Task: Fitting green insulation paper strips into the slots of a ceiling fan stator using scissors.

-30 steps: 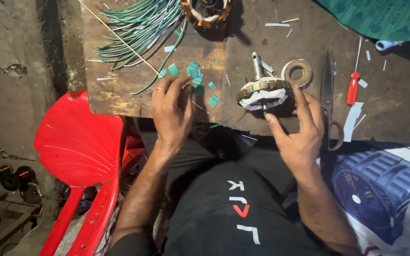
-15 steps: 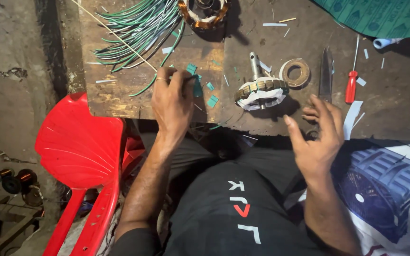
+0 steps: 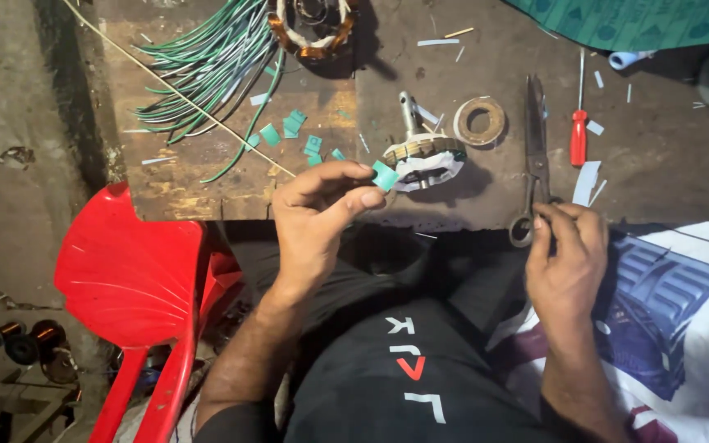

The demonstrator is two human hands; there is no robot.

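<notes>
Red plastic chair [image 3: 129,271] at left; green wire bundle [image 3: 207,57] above; red-handled screwdriver [image 3: 578,131] at right

left hand [image 3: 315,215] pinches green slip [image 3: 385,175] | right hand [image 3: 566,256] touches scissors [image 3: 535,156]

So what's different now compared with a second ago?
The right hand let go of the motor core and drew back to the scissors handles. The left hand lifted off the board, pinching a green slip. The core, tape roll and screwdriver stayed put.
</notes>
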